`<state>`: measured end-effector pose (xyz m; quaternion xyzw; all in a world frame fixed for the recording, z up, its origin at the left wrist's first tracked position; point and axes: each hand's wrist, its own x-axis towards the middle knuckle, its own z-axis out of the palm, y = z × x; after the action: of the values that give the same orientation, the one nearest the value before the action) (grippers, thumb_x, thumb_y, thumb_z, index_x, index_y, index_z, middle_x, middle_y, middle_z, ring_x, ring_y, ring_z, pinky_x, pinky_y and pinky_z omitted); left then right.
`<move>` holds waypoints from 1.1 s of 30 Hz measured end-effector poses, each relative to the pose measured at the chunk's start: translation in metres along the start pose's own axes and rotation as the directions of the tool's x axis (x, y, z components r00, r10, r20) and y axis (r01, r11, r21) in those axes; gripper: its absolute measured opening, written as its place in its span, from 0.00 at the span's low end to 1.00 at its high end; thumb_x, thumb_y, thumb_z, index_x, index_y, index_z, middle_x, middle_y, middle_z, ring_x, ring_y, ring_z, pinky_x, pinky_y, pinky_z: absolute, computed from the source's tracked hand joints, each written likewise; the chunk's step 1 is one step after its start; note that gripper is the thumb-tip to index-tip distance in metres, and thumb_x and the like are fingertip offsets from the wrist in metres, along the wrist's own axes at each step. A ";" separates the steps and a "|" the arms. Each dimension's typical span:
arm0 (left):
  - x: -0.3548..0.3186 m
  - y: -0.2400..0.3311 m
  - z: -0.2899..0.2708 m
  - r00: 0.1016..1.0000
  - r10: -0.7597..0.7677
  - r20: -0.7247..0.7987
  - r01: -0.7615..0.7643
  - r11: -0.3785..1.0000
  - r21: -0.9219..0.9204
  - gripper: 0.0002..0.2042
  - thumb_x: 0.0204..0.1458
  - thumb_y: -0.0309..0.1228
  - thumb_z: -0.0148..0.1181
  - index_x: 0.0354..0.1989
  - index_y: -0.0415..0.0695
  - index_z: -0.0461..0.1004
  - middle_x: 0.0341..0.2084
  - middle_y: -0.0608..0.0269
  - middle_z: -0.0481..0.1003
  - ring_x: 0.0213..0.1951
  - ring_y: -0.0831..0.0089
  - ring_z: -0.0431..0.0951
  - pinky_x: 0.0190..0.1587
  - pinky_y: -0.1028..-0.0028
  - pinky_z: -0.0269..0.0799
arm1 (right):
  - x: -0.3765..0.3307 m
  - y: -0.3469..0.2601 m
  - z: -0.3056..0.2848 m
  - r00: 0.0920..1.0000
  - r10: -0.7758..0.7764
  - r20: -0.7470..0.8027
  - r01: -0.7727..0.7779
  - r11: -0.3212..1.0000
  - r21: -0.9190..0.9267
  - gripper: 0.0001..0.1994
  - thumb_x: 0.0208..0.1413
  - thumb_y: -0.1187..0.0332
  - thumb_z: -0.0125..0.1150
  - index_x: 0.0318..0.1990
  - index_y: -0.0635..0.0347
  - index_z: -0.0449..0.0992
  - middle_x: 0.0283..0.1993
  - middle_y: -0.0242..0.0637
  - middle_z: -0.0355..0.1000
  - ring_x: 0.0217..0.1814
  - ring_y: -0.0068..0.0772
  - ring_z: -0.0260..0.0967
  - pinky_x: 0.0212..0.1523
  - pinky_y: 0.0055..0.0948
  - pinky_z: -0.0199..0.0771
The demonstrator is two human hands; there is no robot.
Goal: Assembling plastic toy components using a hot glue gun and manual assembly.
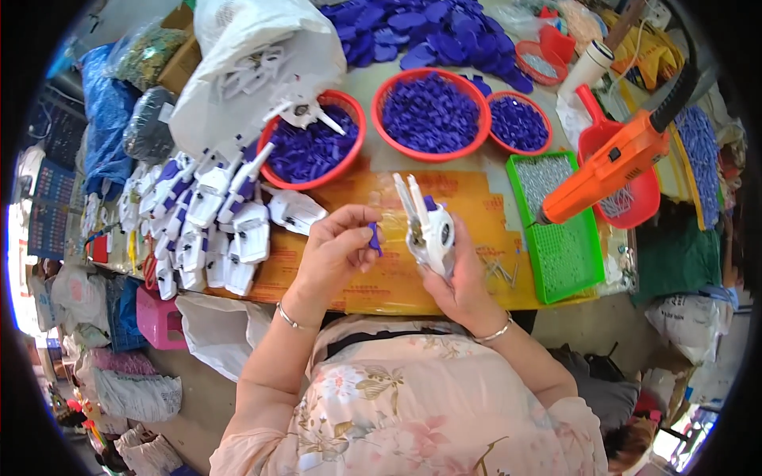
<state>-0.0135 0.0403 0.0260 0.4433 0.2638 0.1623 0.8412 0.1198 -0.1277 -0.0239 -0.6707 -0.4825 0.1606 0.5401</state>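
Note:
Over the middle of the table, my left hand (337, 250) pinches a small purple plastic part (375, 239) between thumb and fingers. To its right, my right hand (468, 293) is closed around a white plastic toy-like assembly (434, 238). Two long prongs on that assembly point away from me, and a purple piece sits near its top. A small gap lies between the purple part and the assembly. Beside my right hand, several loose screws (502, 271) lie on the yellow-brown table covering (349, 295). My fingers hide part of both held pieces.
Left of my hands, white and purple assemblies (210, 214) are piled up. Red baskets of purple parts (432, 111) stand beyond. A white sack (238, 103) leans at far left. An orange electric screwdriver (607, 178) hangs above a green tray (567, 254) on the right.

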 end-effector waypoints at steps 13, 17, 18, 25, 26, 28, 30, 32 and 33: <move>-0.018 -0.039 0.021 0.964 0.259 -0.058 -0.235 0.935 0.265 0.11 0.48 0.19 0.59 0.41 0.35 0.73 0.28 0.60 0.76 0.30 0.76 0.76 0.34 0.77 0.75 | -0.002 0.001 0.005 0.994 -0.093 -0.053 0.084 0.986 -0.142 0.40 0.46 0.72 0.64 0.63 0.74 0.45 0.53 0.60 0.60 0.54 0.57 0.61 0.53 0.41 0.64; -0.010 -0.046 0.028 0.945 0.301 -0.130 -0.263 0.932 0.248 0.09 0.47 0.18 0.60 0.38 0.35 0.74 0.27 0.67 0.75 0.26 0.84 0.72 0.31 0.84 0.73 | 0.002 0.002 0.006 0.992 -0.112 -0.062 0.100 0.981 -0.164 0.42 0.45 0.73 0.65 0.63 0.73 0.44 0.53 0.60 0.59 0.55 0.58 0.61 0.54 0.41 0.64; -0.008 -0.047 0.029 0.935 0.322 -0.146 -0.281 0.928 0.246 0.09 0.47 0.17 0.60 0.38 0.35 0.75 0.26 0.67 0.75 0.26 0.85 0.72 0.31 0.84 0.73 | 0.002 0.002 0.005 0.994 -0.100 -0.054 0.089 0.981 -0.174 0.42 0.44 0.73 0.65 0.63 0.72 0.44 0.53 0.60 0.59 0.55 0.58 0.61 0.54 0.42 0.64; -0.004 -0.053 0.030 0.908 0.404 -0.107 -0.353 0.878 0.323 0.09 0.47 0.17 0.61 0.37 0.36 0.75 0.25 0.70 0.73 0.24 0.87 0.69 0.27 0.86 0.67 | 0.002 -0.001 0.005 0.997 -0.067 -0.041 0.060 0.986 -0.155 0.41 0.46 0.70 0.65 0.63 0.72 0.45 0.53 0.60 0.60 0.53 0.59 0.62 0.52 0.41 0.66; -0.003 -0.053 0.031 0.895 0.435 -0.095 -0.382 0.859 0.341 0.09 0.47 0.17 0.61 0.37 0.36 0.75 0.25 0.70 0.73 0.25 0.87 0.68 0.27 0.86 0.65 | 0.002 -0.001 0.005 0.997 -0.065 -0.042 0.058 0.986 -0.155 0.41 0.46 0.70 0.65 0.63 0.72 0.45 0.53 0.60 0.60 0.53 0.59 0.62 0.52 0.41 0.66; -0.003 -0.054 0.031 0.881 0.465 -0.083 -0.409 0.839 0.360 0.09 0.47 0.16 0.61 0.37 0.36 0.75 0.25 0.71 0.72 0.25 0.87 0.67 0.26 0.86 0.64 | 0.002 -0.001 0.005 0.995 -0.084 -0.048 0.076 0.985 -0.153 0.40 0.47 0.69 0.65 0.63 0.72 0.45 0.52 0.60 0.61 0.53 0.59 0.62 0.52 0.41 0.66; -0.002 -0.056 0.031 0.860 0.507 -0.062 -0.447 0.805 0.391 0.08 0.47 0.16 0.60 0.37 0.36 0.75 0.25 0.71 0.72 0.25 0.87 0.67 0.27 0.85 0.64 | 0.001 -0.003 0.004 0.996 -0.078 -0.044 0.070 0.985 -0.158 0.40 0.47 0.69 0.65 0.63 0.72 0.45 0.52 0.61 0.61 0.52 0.59 0.63 0.51 0.42 0.66; -0.002 -0.054 0.032 0.855 0.515 -0.056 -0.451 0.793 0.409 0.08 0.47 0.16 0.60 0.36 0.36 0.74 0.25 0.70 0.72 0.25 0.87 0.67 0.27 0.85 0.65 | 0.002 -0.003 0.004 0.997 -0.073 -0.040 0.065 0.984 -0.164 0.40 0.47 0.69 0.65 0.63 0.72 0.45 0.52 0.61 0.61 0.52 0.59 0.63 0.51 0.42 0.67; -0.003 -0.053 0.033 0.850 0.524 -0.050 -0.456 0.781 0.425 0.07 0.47 0.16 0.60 0.36 0.35 0.74 0.24 0.70 0.71 0.25 0.86 0.68 0.27 0.85 0.65 | 0.002 -0.003 0.005 0.995 -0.086 -0.045 0.077 0.982 -0.172 0.41 0.47 0.69 0.65 0.63 0.72 0.45 0.52 0.61 0.61 0.52 0.59 0.63 0.50 0.42 0.67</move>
<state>0.0055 -0.0121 -0.0018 0.6430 0.2352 0.3550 0.6365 0.1160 -0.1235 -0.0221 -0.6980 -0.5072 0.0793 0.4993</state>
